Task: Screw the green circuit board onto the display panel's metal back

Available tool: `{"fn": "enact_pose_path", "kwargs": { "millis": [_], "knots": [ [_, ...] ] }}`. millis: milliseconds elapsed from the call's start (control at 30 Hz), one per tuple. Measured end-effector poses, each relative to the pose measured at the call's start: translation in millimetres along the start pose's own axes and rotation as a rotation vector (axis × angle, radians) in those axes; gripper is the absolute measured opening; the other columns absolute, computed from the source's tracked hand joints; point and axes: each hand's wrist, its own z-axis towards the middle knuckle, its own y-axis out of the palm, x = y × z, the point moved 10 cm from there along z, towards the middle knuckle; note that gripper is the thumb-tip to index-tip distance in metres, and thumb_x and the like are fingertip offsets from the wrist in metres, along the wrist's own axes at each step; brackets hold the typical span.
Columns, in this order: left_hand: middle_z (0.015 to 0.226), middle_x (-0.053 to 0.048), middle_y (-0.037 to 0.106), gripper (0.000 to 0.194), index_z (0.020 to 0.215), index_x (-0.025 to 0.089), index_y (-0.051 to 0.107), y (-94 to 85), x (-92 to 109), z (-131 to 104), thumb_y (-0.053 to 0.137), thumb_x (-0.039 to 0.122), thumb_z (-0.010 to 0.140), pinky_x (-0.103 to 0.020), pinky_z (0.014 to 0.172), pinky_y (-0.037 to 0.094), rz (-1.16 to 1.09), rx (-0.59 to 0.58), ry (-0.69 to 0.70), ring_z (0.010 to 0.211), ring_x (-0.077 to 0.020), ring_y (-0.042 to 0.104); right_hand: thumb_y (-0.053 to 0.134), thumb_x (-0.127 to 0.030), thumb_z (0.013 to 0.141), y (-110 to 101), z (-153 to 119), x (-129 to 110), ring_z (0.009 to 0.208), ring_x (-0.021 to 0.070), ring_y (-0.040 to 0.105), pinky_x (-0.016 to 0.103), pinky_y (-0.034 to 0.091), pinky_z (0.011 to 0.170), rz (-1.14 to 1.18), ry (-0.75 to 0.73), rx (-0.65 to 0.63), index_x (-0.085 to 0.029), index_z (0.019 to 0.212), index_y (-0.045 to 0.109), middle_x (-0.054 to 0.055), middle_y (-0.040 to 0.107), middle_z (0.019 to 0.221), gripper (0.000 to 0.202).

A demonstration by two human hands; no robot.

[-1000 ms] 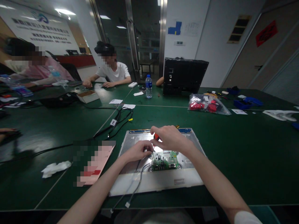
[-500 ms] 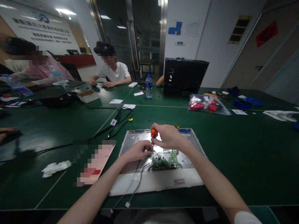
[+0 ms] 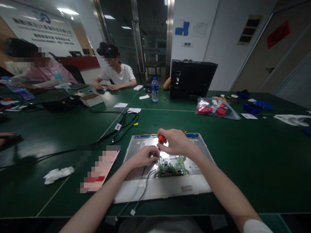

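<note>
In my right hand (image 3: 175, 142) is a screwdriver with an orange and black handle (image 3: 161, 139), gripped from above and pointing down. Its lower end meets the upper left corner of a green circuit board (image 3: 170, 167). Close against that corner, my left hand (image 3: 147, 156) has its fingers pinched together; what they hold, if anything, is hidden. The board sits on the silvery back of a flat display panel (image 3: 131, 187), which lies on the table. Thin grey cables (image 3: 145, 189) run from the board's left side over the panel's near edge.
Left of the panel lie a pink sheet (image 3: 104, 168), a crumpled tissue (image 3: 58, 174) and black cables (image 3: 123, 124). Farther back stand a water bottle (image 3: 155, 90), a black monitor (image 3: 193, 79) and a plastic bag with red items (image 3: 216, 108). Co-workers (image 3: 116, 72) sit across the table.
The screwdriver handle has turned a little and shifted slightly to the right in my right hand. My left hand stays in place at the board's corner.
</note>
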Motion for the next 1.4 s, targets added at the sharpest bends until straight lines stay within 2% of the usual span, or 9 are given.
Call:
{"fn": "enact_pose_path", "kwargs": {
  "millis": [100,267,467,667,867,967,1200,1400],
  "knots": [
    [0.067,0.002,0.058,0.008,0.072,0.017,0.062,0.3,0,0,0.056,0.012,0.072,-0.023,0.065,0.042,0.006,-0.003,-0.003,0.067,-0.0139,0.053,0.056,-0.027,0.081,-1,0,-2,0.064,0.0117,0.05,0.024,0.024,0.054,0.018,-0.009,-0.008,-0.02,0.092,0.052,-0.001,0.062,0.078,0.014],
    [0.07,0.001,0.06,0.008,0.075,0.016,0.063,1.2,-1,0,0.057,0.013,0.072,-0.023,0.063,0.042,0.001,-0.006,0.003,0.067,-0.0138,0.053,0.054,-0.042,0.087,0,1,4,0.06,0.0117,0.048,0.025,0.022,0.054,-0.028,0.034,-0.019,-0.02,0.089,0.054,0.0,0.06,0.072,0.022],
    [0.071,0.001,0.06,0.006,0.075,0.016,0.063,0.6,-2,0,0.059,0.013,0.071,-0.023,0.065,0.042,-0.009,-0.002,0.007,0.067,-0.0139,0.053,0.056,-0.028,0.081,-2,-1,-1,0.066,0.0128,0.052,0.025,0.023,0.055,-0.001,0.003,0.006,-0.02,0.095,0.053,0.0,0.064,0.08,0.017],
    [0.074,0.0,0.061,0.007,0.079,0.016,0.062,3.1,0,0,0.059,0.014,0.074,-0.023,0.064,0.042,-0.031,-0.029,0.007,0.068,-0.014,0.055,0.053,-0.044,0.086,1,0,1,0.058,0.0122,0.047,0.026,0.02,0.054,-0.088,0.032,-0.021,-0.021,0.085,0.056,0.0,0.06,0.066,0.023],
    [0.075,0.0,0.061,0.008,0.076,0.016,0.063,-1.3,3,-1,0.059,0.012,0.071,-0.024,0.066,0.042,-0.02,0.017,0.019,0.07,-0.0146,0.054,0.053,-0.032,0.081,-2,-1,-1,0.062,0.0131,0.05,0.026,0.021,0.054,-0.066,0.011,0.014,-0.021,0.094,0.054,0.0,0.064,0.075,0.017],
    [0.075,0.0,0.061,0.008,0.076,0.016,0.063,-1.1,4,-1,0.058,0.012,0.072,-0.024,0.066,0.042,-0.023,0.014,0.027,0.071,-0.0146,0.054,0.052,-0.028,0.08,-2,-2,-3,0.065,0.0131,0.051,0.025,0.023,0.054,-0.046,-0.005,0.019,-0.02,0.092,0.052,0.001,0.064,0.08,0.015],
    [0.076,0.0,0.061,0.007,0.077,0.016,0.065,0.8,8,-1,0.058,0.014,0.076,-0.023,0.064,0.041,-0.023,-0.014,0.033,0.069,-0.014,0.054,0.053,-0.039,0.084,0,0,0,0.062,0.0141,0.052,0.025,0.02,0.053,-0.102,0.003,0.008,-0.021,0.091,0.053,0.0,0.064,0.073,0.02],
    [0.074,0.0,0.06,0.005,0.078,0.016,0.063,0.9,5,0,0.059,0.015,0.076,-0.024,0.066,0.041,-0.027,-0.011,0.036,0.069,-0.0141,0.054,0.052,-0.031,0.082,2,0,-4,0.062,0.0136,0.052,0.025,0.02,0.053,-0.095,-0.016,-0.014,-0.021,0.095,0.053,0.001,0.064,0.076,0.016]
  ]
}}
